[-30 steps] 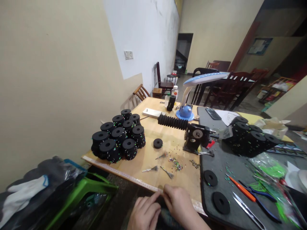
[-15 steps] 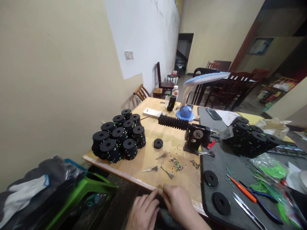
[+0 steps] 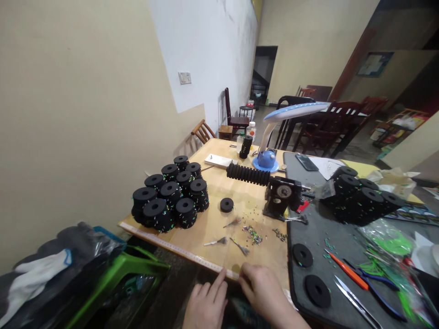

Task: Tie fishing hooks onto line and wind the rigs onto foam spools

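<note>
My left hand (image 3: pixel 206 305) and my right hand (image 3: pixel 265 294) are close together at the near edge of the wooden table (image 3: pixel 219 237), low in the view. The left hand's fingers lie stretched toward the table edge and the measuring tape (image 3: pixel 178 250) fixed along it. The right hand's fingers are curled, its fingertips pressed at the table edge; what they pinch, if anything, is hidden. A dark patterned thing sits partly hidden below and between the hands. Small wire bundles (image 3: pixel 240 246) and scattered beads (image 3: pixel 253 235) lie just beyond the hands.
Stacks of black foam discs (image 3: pixel 169 196) stand at the left, more (image 3: pixel 360 198) on the grey mat (image 3: pixel 325 237) at the right. A black winding machine (image 3: pixel 283 197) with a ribbed rod, a blue desk lamp (image 3: pixel 267 157), loose discs, orange-handled tool, scissors and pliers. Green stool at lower left.
Both hands have slipped slightly lower and right along the table edge. The left fingers now point up at the tape. Nothing on the table has moved.
</note>
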